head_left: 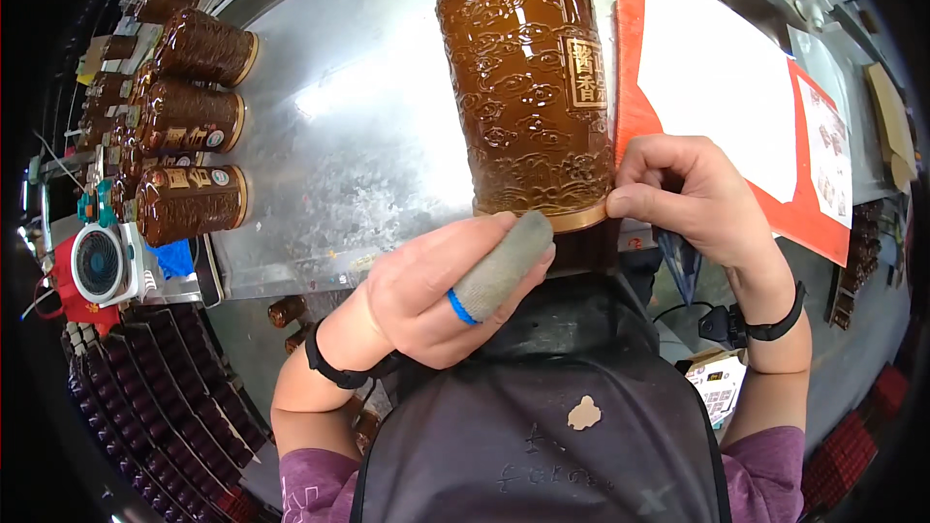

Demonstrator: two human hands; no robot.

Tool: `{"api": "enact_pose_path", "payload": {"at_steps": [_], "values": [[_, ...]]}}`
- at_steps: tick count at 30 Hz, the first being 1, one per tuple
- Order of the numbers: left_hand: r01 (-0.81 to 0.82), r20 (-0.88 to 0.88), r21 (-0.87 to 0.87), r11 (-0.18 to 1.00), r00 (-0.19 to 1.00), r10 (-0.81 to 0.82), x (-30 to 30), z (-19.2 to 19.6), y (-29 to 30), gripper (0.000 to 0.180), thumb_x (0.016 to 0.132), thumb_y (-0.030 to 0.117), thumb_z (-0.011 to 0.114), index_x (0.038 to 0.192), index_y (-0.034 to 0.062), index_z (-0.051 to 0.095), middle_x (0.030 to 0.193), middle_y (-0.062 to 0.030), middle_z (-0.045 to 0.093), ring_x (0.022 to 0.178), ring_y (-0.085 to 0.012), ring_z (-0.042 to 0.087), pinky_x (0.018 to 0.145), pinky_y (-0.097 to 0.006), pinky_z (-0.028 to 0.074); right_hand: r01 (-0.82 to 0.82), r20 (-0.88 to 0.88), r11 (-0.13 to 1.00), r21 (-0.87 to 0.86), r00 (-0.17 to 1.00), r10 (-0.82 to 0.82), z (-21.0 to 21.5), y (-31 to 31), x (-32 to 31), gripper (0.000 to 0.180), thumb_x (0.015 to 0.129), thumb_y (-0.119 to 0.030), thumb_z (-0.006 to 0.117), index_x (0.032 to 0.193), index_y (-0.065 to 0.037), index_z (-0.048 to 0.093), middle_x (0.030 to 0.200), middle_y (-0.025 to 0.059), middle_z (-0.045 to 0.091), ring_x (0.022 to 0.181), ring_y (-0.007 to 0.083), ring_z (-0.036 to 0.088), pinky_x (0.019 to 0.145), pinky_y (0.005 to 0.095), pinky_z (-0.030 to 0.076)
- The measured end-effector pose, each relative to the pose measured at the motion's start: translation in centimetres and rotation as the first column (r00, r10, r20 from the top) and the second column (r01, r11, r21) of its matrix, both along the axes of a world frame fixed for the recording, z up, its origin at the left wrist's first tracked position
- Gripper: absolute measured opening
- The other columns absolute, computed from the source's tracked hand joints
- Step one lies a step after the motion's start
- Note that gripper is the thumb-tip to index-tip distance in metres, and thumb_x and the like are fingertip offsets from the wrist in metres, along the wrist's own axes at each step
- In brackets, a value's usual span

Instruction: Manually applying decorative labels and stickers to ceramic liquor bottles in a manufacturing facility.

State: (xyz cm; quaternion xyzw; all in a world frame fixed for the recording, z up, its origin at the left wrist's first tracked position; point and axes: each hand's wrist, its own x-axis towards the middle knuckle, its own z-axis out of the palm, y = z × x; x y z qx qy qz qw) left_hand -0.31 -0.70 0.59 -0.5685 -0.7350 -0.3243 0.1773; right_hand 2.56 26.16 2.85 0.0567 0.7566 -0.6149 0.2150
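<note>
Keep your left hand [441, 295] bracing the brown embossed bottle's [528, 87] gold base while your right hand's [683, 199] fingers pinch, apparently, its rim edge.

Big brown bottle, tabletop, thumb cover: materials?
Brown bottle: looks like glazed ceramic, possibly glass; glossy embossed relief, gold base band. Tabletop: sheet metal, dull scuffed glare. Thumb cover on left hand: grey knit fabric, blue rolled edge.
</note>
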Motion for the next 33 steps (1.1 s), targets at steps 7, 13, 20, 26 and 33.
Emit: {"api": "enact_pose_path", "payload": {"at_steps": [7, 13, 20, 26, 33], "values": [[0.042, -0.266, 0.006, 0.999, 0.963, -0.039, -1.0, 0.6, 2.1, 0.03, 0.068, 0.002, 0.08, 0.097, 0.0034, 0.075, 0.107, -0.0111, 0.068, 0.093, -0.0226, 0.066, 0.071, -0.031, 0.059, -0.02, -0.015, 0.999, 0.033, 1.0, 0.02, 0.1, -0.1, 0.1, 0.025, 0.086, -0.021, 0.076, 0.073, -0.004, 0.064, 0.055, -0.0076, 0.043, 0.053, 0.0026, 0.035, 0.049, 0.0236, 0.028], [0.001, -0.25, -0.011, 1.0, 0.968, -0.004, -1.1, -0.3, 3.2, 0.032, 0.072, 0.01, 0.08, 0.103, 0.0047, 0.075, 0.115, -0.0096, 0.068, 0.109, -0.0281, 0.06, 0.08, -0.034, 0.055, -0.004, -0.022, 1.0, -0.028, 1.0, 0.003, -0.2, 0.2, 0.2, 0.022, 0.087, -0.021, 0.075, 0.077, -0.004, 0.066, 0.056, -0.0071, 0.046, 0.053, 0.0018, 0.038, 0.049, 0.0227, 0.03], [-0.291, -0.057, -0.082, 0.953, 0.956, 0.287, -1.2, -0.2, 3.0, 0.063, 0.069, 0.006, 0.074, 0.13, -0.0001, 0.06, 0.135, -0.0227, 0.055, 0.13, -0.0469, 0.046, 0.105, -0.051, 0.045, 0.021, 0.015, 0.999, -0.037, 1.0, -0.021, 2.1, 1.3, 0.9, 0.017, 0.087, -0.017, 0.075, 0.08, -0.003, 0.068, 0.056, -0.0083, 0.044, 0.053, 0.0011, 0.038, 0.049, 0.0218, 0.03], [-0.293, -0.025, -0.049, 0.955, 0.956, 0.292, -1.2, -0.6, 2.9, 0.068, 0.063, 0.001, 0.073, 0.129, -0.0035, 0.06, 0.134, -0.024, 0.055, 0.13, -0.0501, 0.045, 0.107, -0.053, 0.044, 0.048, 0.007, 0.997, -0.058, 0.999, -0.048, 1.2, 1.4, 1.2, 0.016, 0.087, -0.015, 0.075, 0.081, -0.001, 0.069, 0.055, -0.0083, 0.043, 0.052, 0.001, 0.039, 0.05, 0.0217, 0.031], [-0.284, 0.07, 0.02, 0.959, 0.957, 0.282, -1.1, -1.4, 2.4, 0.061, 0.071, -0.001, 0.071, 0.131, -0.0055, 0.058, 0.135, -0.0261, 0.054, 0.132, -0.052, 0.043, 0.108, -0.053, 0.041, 0.05, -0.011, 0.999, -0.014, 0.999, -0.05, 0.2, 0.5, 0.7, 0.018, 0.087, -0.017, 0.075, 0.08, -0.002, 0.069, 0.055, -0.0077, 0.044, 0.052, 0.0016, 0.039, 0.049, 0.0222, 0.031]]}}
